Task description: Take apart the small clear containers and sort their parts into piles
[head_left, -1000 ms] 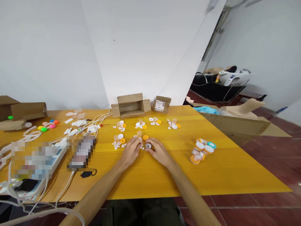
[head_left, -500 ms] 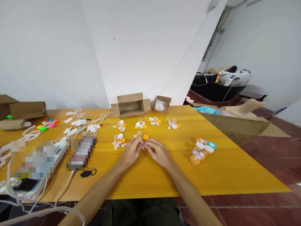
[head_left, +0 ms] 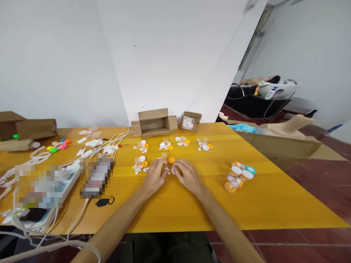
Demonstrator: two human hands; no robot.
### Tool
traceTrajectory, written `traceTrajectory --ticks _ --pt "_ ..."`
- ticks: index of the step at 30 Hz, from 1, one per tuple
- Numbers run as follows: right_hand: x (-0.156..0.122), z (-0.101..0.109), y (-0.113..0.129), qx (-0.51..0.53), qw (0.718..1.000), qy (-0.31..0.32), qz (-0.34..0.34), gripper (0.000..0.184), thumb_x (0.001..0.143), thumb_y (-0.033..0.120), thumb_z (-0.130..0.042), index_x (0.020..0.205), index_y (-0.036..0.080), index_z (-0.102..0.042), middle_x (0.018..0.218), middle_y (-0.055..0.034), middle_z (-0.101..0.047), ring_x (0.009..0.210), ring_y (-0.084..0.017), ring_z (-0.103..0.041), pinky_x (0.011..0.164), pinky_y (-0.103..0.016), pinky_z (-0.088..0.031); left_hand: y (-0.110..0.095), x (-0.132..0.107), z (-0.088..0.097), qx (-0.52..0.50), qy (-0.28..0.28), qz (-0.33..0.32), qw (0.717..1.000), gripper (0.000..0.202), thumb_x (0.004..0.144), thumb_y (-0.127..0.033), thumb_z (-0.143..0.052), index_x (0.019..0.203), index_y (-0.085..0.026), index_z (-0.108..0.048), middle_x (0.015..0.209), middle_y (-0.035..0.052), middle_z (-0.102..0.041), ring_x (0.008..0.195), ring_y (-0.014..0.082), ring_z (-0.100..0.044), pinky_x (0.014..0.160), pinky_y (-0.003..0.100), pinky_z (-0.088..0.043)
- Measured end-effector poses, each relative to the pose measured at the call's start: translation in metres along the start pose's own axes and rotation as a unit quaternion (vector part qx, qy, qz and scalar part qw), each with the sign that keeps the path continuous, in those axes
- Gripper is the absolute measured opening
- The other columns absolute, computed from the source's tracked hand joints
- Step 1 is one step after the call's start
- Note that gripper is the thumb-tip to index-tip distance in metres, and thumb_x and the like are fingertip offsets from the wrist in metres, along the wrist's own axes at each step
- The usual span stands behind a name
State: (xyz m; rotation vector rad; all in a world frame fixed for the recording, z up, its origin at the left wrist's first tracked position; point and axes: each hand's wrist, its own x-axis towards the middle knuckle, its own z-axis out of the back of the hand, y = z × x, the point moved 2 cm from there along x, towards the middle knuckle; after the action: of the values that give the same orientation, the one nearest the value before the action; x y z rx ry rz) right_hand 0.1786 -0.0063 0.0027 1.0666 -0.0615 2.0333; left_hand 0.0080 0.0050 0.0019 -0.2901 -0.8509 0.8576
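My left hand rests low over the table, thumb and fingers a little apart, with no object visible between them. Opposite it, my right hand has its fingertips drawn together at the edge of a small white disc. Tiny white pieces lie between the hands. Just beyond them stand a clear plastic cup and an orange round lid. White cut-out pieces by the left fingers are partly hidden.
Similar sets with clear cups and lids lie left and behind. Capped jars are clustered at right. Two cardboard boxes stand by the wall. Leftward are a phone, a power strip, cables and coloured balls.
My hands have moved slightly apart from nearly touching fingertips. The white disc now shows beside my right fingertips. The whole view has shifted a little.
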Motion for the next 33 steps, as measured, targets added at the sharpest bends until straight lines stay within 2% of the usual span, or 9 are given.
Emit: traceTrajectory --ticks 5,9,13,18,23,28,33 --pt "0.011 -0.002 -0.019 -0.088 0.996 0.030 -0.004 0.020 0.094 0.012 -0.046 0.091 0.023 -0.062 0.090 -0.0070 -0.069 0.084 -0.021 -0.066 0.076 -0.031 -0.054 0.005 0.000 -0.001 0.056 -0.009 -0.014 0.998 0.023 0.087 -0.013 -0.058 0.107 -0.025 -0.057 0.115 0.0065 -0.060 0.113 0.0244 -0.058 0.098 0.041 -0.050" --pt "0.022 -0.007 -0.029 -0.139 0.982 0.123 0.028 0.022 0.091 0.009 -0.049 0.094 0.023 -0.065 0.097 -0.0083 -0.070 0.089 -0.022 -0.066 0.078 -0.033 -0.053 0.010 -0.003 -0.006 0.067 0.017 -0.013 0.998 0.026 0.088 -0.014 -0.059 0.112 -0.025 -0.060 0.123 0.0080 -0.057 0.121 0.0261 -0.055 0.102 0.044 -0.049" --pt "0.030 -0.007 -0.036 -0.151 0.963 0.205 0.084 0.025 0.086 0.004 -0.053 0.095 0.023 -0.067 0.102 -0.0097 -0.070 0.093 -0.024 -0.066 0.080 -0.036 -0.053 0.014 -0.004 -0.010 0.058 0.032 0.000 0.998 0.021 0.089 -0.014 -0.057 0.106 -0.024 -0.063 0.123 0.0083 -0.056 0.121 0.0262 -0.056 0.103 0.045 -0.049" --pt "0.035 -0.003 -0.046 -0.139 0.954 0.247 0.103 0.031 0.083 0.000 -0.054 0.098 0.024 -0.068 0.110 -0.0098 -0.069 0.103 -0.024 -0.065 0.085 -0.036 -0.053 0.013 -0.003 -0.011 0.028 0.036 0.007 0.999 0.020 0.088 -0.011 -0.058 0.103 -0.024 -0.063 0.120 0.0077 -0.058 0.118 0.0250 -0.058 0.102 0.042 -0.050" --pt "0.037 0.003 -0.049 -0.107 0.959 0.248 0.090 0.036 0.081 -0.002 -0.050 0.101 0.023 -0.068 0.116 -0.0104 -0.068 0.107 -0.024 -0.065 0.092 -0.039 -0.052 0.012 -0.003 -0.011 0.009 0.037 0.004 0.999 0.023 0.087 -0.009 -0.058 0.104 -0.024 -0.061 0.121 0.0076 -0.058 0.119 0.0239 -0.058 0.102 0.040 -0.051" --pt "0.034 0.006 -0.043 -0.047 0.978 0.200 0.026 0.037 0.085 0.005 -0.048 0.113 0.023 -0.064 0.120 -0.0088 -0.068 0.111 -0.023 -0.065 0.093 -0.039 -0.054 0.011 -0.003 -0.012 0.008 0.045 0.006 0.999 0.023 0.088 -0.008 -0.056 0.105 -0.023 -0.059 0.122 0.0088 -0.057 0.121 0.0246 -0.057 0.103 0.042 -0.050" --pt "0.030 -0.001 -0.039 -0.010 0.976 0.215 -0.024 0.032 0.088 0.014 -0.052 0.116 0.024 -0.063 0.116 -0.0083 -0.072 0.107 -0.023 -0.067 0.090 -0.039 -0.055 0.008 -0.002 -0.010 -0.012 0.070 0.004 0.997 0.026 0.088 -0.008 -0.054 0.108 -0.025 -0.059 0.124 0.0080 -0.057 0.120 0.0232 -0.057 0.103 0.040 -0.050"
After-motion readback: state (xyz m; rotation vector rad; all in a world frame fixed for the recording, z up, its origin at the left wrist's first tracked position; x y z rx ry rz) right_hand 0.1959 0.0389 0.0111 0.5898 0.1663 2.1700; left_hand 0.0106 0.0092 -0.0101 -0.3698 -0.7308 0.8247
